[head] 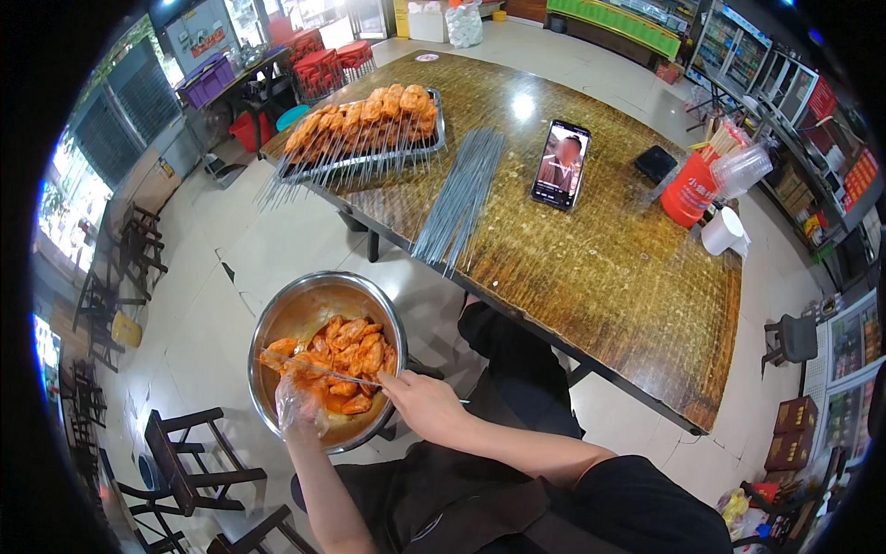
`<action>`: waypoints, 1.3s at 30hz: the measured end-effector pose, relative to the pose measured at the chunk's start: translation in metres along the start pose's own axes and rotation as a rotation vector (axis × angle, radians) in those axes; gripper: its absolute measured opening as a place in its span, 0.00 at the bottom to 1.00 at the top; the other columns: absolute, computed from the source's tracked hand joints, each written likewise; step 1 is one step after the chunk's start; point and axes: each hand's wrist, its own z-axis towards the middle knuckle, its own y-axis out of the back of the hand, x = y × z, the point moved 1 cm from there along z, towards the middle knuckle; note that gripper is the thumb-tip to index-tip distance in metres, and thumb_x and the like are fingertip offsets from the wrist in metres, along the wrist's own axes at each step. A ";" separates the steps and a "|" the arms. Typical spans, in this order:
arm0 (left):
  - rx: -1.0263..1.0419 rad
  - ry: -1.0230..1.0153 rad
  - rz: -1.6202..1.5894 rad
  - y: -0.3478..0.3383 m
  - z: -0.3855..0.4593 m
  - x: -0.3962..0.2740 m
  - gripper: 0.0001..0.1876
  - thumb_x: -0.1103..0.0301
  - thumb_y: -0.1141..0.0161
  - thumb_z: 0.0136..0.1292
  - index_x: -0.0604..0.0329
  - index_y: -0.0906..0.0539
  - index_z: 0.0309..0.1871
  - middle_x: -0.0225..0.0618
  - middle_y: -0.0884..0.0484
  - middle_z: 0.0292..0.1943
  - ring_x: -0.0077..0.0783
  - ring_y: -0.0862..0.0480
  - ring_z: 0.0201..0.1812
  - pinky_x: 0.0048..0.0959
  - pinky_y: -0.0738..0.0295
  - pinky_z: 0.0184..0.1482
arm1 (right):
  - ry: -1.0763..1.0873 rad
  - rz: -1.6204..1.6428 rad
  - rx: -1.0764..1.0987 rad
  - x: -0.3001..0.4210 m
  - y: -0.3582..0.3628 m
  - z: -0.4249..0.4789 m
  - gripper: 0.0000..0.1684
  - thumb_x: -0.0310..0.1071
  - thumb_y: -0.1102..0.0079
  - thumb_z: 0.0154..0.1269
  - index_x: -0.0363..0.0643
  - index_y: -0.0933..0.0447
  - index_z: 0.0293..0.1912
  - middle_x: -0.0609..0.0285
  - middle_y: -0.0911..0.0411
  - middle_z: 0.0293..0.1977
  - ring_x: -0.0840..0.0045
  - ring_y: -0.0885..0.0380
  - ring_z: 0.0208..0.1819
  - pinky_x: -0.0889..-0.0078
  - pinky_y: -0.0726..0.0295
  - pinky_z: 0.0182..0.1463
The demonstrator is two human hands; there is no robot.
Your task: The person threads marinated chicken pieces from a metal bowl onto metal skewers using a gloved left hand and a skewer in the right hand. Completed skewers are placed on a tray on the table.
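Note:
A steel bowl (259, 401) holds chicken wings (353, 353) in orange-red marinade. My left hand (299, 405), in a clear plastic glove, is inside the bowl's near left side, against a marinated piece. Bare, my right hand (422, 401) grips the near end of metal skewers (346, 377); they run left across the bowl to a wing (278, 350) at their far end. How many skewers it holds I cannot tell. On the wooden table, a metal tray (441, 124) is heaped with skewered wings (374, 107), their skewer ends jutting over the edge. Beside it lies a bundle of bare metal skewers (464, 194).
The table (595, 277) also bears a smartphone (561, 165), a black object (655, 163), a red container (689, 190) of wooden sticks, stacked plastic cups (740, 170) and a white paper roll (722, 232). Wooden stools (201, 457) stand on the tiled floor at lower left.

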 end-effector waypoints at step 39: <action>-0.371 0.122 -0.346 -0.070 -0.030 -0.016 0.07 0.68 0.42 0.66 0.56 0.24 0.45 0.34 0.25 0.29 0.28 0.25 0.24 0.28 0.28 0.20 | -0.544 0.576 0.138 -0.036 0.026 -0.050 0.10 0.30 0.48 0.70 0.38 0.21 0.46 0.64 0.22 0.22 0.88 0.27 0.26 0.83 0.30 0.32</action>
